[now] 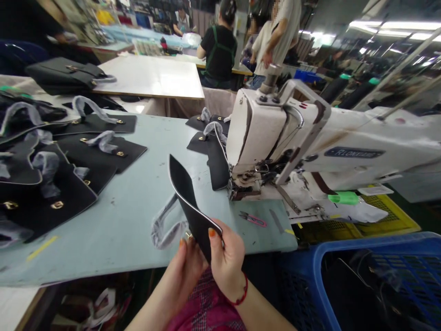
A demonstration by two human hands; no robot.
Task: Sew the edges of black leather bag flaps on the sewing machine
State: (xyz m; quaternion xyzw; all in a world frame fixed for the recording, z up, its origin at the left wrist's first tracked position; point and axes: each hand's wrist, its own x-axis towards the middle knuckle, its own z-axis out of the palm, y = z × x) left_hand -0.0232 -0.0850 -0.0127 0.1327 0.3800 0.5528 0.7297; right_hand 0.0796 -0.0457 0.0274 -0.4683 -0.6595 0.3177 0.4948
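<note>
A pale green table [131,216] fills the middle of a busy sewing workshop. Just above its near edge, towards seven o'clock from centre, both hands hold up a curved black panel [199,225] with a plastic-wrapped handle [159,232]. The right hand [229,257] pinches its edge, thumb on top; the left hand [191,262] is closed on its lower end. More black pieces [79,202] spread at nine o'clock. A white sewing machine [262,133] stands at two, pink-handled snips [254,219] at five, a blue basket [379,240] at four. At twelve, a person in a dark top [220,53] sits by a white table [155,76]; the blurred background seems to hold more workers.
</note>
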